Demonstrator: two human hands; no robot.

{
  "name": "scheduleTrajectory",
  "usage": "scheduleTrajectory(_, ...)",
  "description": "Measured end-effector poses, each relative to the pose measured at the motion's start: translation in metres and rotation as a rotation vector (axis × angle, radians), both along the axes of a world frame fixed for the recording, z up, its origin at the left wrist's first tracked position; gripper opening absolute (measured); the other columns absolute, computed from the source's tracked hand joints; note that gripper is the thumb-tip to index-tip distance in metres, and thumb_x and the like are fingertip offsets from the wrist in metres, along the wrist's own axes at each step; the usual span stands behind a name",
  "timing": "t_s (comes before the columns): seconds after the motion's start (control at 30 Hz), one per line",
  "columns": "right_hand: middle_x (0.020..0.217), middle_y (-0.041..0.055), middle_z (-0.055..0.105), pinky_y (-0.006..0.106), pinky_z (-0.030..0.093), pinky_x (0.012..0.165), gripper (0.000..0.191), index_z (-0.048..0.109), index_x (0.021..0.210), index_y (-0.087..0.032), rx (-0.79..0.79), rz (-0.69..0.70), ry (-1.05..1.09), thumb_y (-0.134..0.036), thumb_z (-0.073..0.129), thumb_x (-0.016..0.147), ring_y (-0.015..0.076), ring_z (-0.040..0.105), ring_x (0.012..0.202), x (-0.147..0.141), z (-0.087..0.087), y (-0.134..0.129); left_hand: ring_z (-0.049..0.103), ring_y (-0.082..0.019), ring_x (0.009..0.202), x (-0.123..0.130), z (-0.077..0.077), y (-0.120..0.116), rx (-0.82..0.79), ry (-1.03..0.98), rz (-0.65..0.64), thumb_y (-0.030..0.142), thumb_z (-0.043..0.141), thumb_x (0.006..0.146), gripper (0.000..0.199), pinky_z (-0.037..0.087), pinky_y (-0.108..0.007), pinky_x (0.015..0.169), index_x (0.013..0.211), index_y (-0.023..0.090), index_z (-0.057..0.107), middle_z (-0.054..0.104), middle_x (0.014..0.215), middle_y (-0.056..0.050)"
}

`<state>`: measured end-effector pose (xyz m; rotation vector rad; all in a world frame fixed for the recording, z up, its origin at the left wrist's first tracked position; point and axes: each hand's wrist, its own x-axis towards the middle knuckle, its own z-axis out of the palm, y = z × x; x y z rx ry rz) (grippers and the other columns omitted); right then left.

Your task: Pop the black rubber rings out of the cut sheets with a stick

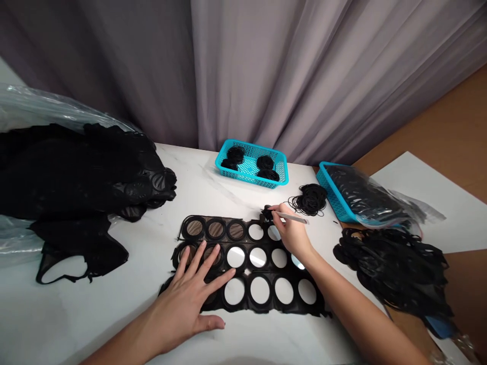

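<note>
1. Backdrop: grey curtain (266,66) hangs behind white marble-look table (114,329).
2. Tbl L side: heap of black mesh sheets (72,172) lies on clear plastic bag (34,106). Tbl R edge: heap of black strips (391,268).
3. Far edge: teal basket (228,148) holds black coils. 2nd teal basket (327,183), to its R, holds bagged black strips.
4. Centre: black perforated sheet (247,291) lies flat on tbl, round holes in rows. Upper-L holes show brown striped discs (215,229); most others show white surface thru.
5. L hand (182,299): flat on sheet's L half, fingers (216,268) open & spread, touching sheet, not gripping.
6. R hand (289,233): over sheet's far R part, fingers (283,209) closed on slim metal tool (292,218).
7. Small black bit (267,214): at R fingertips, just above sheet's top edge; hold on it unclear.
8. Loose black elastic loops (309,199): on tbl, just beyond tool.
</note>
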<state>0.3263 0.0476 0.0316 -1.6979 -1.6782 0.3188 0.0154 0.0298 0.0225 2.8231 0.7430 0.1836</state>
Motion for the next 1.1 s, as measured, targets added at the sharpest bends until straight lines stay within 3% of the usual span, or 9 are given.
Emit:
scheduleTrajectory(0.13,0.095,0.0072,0.064,0.035,0.049,0.081,0.013,0.056,0.1,-0.022,-0.005,0.255,0.007,-0.018,0.044,0.097,0.0217,0.06,0.091,-0.015,-0.001,0.016,0.026,-0.037,0.145,0.015,0.004,0.021,0.075,-0.061,0.118,0.057,0.047,0.097,0.065,0.024,-0.063,0.113,0.154,0.03,0.03,0.031,0.159,-0.01)
scheduleTrajectory(0.23,0.101,0.008,0.063,0.036,0.049,0.085,0.014,0.056,0.101,-0.022,-0.073,0.501,0.033,-0.015,0.046,0.096,0.0215,0.059,0.096,-0.034,-0.007,0.018,0.025,-0.031,0.147,0.026,-0.005,0.04,0.092,-0.09,0.053,0.044,0.049,0.1,0.053,0.028,-0.053,0.116,0.15,0.027,0.038,0.029,0.16,-0.008)
scheduleTrajectory(0.33,0.106,0.0084,0.06,0.036,0.049,0.088,0.012,0.056,0.089,-0.021,-0.125,0.607,0.104,-0.015,0.049,0.095,0.0207,0.058,0.099,-0.039,-0.011,0.019,0.022,-0.033,0.148,0.028,-0.016,0.048,0.083,-0.06,0.002,0.04,0.054,0.098,0.054,0.03,-0.054,0.114,0.149,0.029,0.04,0.027,0.161,-0.008)
scheduleTrajectory(0.43,0.109,0.0079,0.056,0.035,0.048,0.089,0.017,0.054,0.08,-0.02,-0.159,0.62,0.165,-0.016,0.051,0.095,0.0197,0.056,0.102,-0.036,-0.012,0.019,0.019,-0.034,0.148,0.025,-0.022,0.047,0.072,-0.056,0.014,0.037,0.056,0.097,0.055,0.028,-0.056,0.115,0.148,0.03,0.04,0.024,0.162,-0.007)
scheduleTrajectory(0.83,0.108,0.0066,0.053,0.034,0.049,0.088,0.012,0.054,0.084,-0.021,-0.184,0.596,0.094,-0.016,0.053,0.095,0.0183,0.055,0.097,-0.04,-0.01,0.017,0.016,-0.035,0.149,0.024,-0.024,0.044,0.066,-0.079,0.023,0.035,0.057,0.097,0.056,0.027,-0.057,0.115,0.149,0.032,0.038,0.022,0.162,-0.005)
scheduleTrajectory(1.0,0.116,0.0127,0.056,0.042,0.049,0.09,0.013,0.055,0.092,-0.021,-0.047,0.527,-0.179,-0.01,0.048,0.094,0.0252,0.052,0.104,-0.057,-0.022,0.007,0.016,-0.035,0.149,0.025,-0.023,0.044,0.082,-0.06,0.022,0.033,0.057,0.096,0.057,0.027,-0.056,0.116,0.15,0.032,0.037,0.021,0.163,-0.006)
scheduleTrajectory(1.1,0.103,0.0114,0.06,0.041,0.05,0.086,0.016,0.055,0.095,-0.021,0.022,0.356,-0.136,-0.01,0.043,0.094,0.0249,0.054,0.096,-0.045,-0.025,0.019,0.016,-0.035,0.149,0.026,-0.023,0.045,0.091,-0.065,0.018,0.034,0.056,0.097,0.056,0.026,-0.057,0.115,0.149,0.033,0.038,0.022,0.162,-0.005)
